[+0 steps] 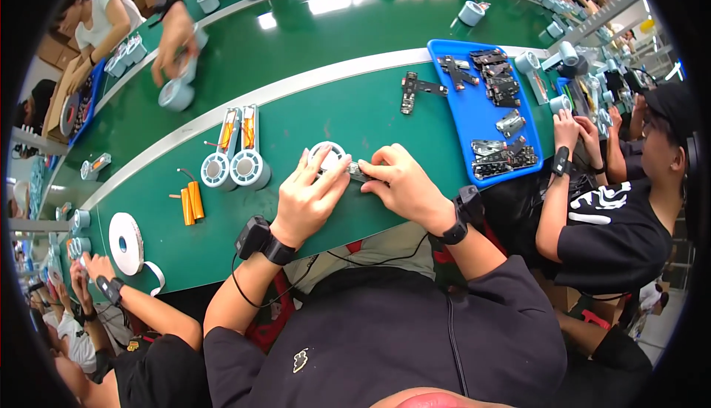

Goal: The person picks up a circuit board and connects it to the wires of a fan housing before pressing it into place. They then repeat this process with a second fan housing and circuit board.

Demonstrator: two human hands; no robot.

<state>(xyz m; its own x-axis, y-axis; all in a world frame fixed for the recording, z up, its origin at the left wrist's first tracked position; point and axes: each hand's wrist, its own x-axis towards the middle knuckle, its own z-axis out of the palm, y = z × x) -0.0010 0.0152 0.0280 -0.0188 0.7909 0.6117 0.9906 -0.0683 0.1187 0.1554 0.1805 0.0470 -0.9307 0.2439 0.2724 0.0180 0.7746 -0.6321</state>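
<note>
In front of me, my left hand (312,192) is closed over a light-blue, round fan housing (326,155), its fingers hiding much of it. My right hand (409,187) pinches a small dark-and-silver part (358,172) at the housing's right side; the fingers cover most of this part, and I cannot tell whether it is joined to the housing. Left of my hands, two similar housings, a left one (216,170) and a right one (250,169), lie side by side, orange pieces and wires in their handles. Two orange cylindrical batteries (192,202) with leads lie farther left.
A blue tray (474,130) of circuit boards stands to the right, with a loose T-shaped board (419,91) beside it. At the left lies a white tape roll (126,243). Beyond the pale rail (296,97), a co-worker's hand (178,41) reaches over light-blue housings. Others sit on both sides.
</note>
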